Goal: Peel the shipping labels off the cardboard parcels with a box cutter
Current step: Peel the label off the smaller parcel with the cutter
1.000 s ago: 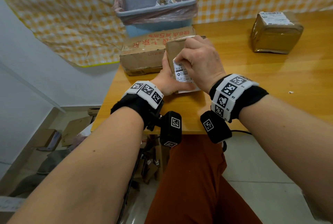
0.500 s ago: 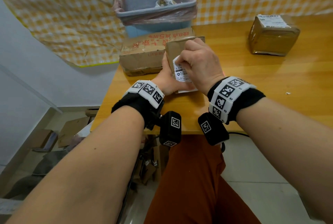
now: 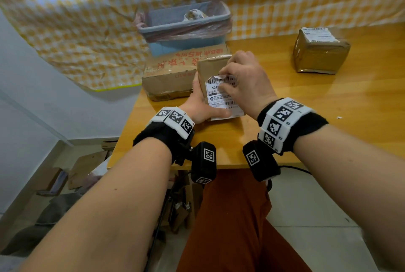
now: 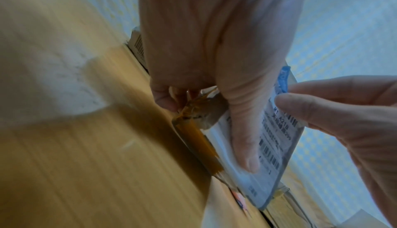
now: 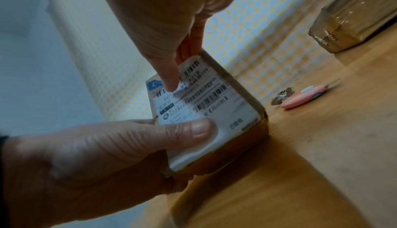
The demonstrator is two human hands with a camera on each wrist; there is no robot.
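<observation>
On the far left I see a yellow-and-white checked cloth [image 3: 72, 19] hanging behind a wooden tabletop [image 3: 328, 105]. Next comes a grey-blue plastic bin lined with a pinkish bag [image 3: 184, 25], and just in front of it a flat, worn cardboard box printed with red characters [image 3: 171, 74] lying on the tabletop. My left hand [image 3: 201, 105] grips a small brown cardboard parcel [image 3: 209, 65] that stands tilted on the tabletop, thumb pressed flat on the lower part of its white barcode shipping label [image 3: 219, 98]. My right hand [image 3: 245, 79] reaches over the parcel's top, thumb and forefinger pinching the label's upper edge, which curls a little away from the cardboard. In the right wrist view, a pink box cutter [image 5: 305, 98] lies on the tabletop beside a crumpled scrap [image 5: 281, 97], apart from both hands. Far right stands a second, tape-wrapped cardboard parcel with its own white label on top [image 3: 321, 51].
</observation>
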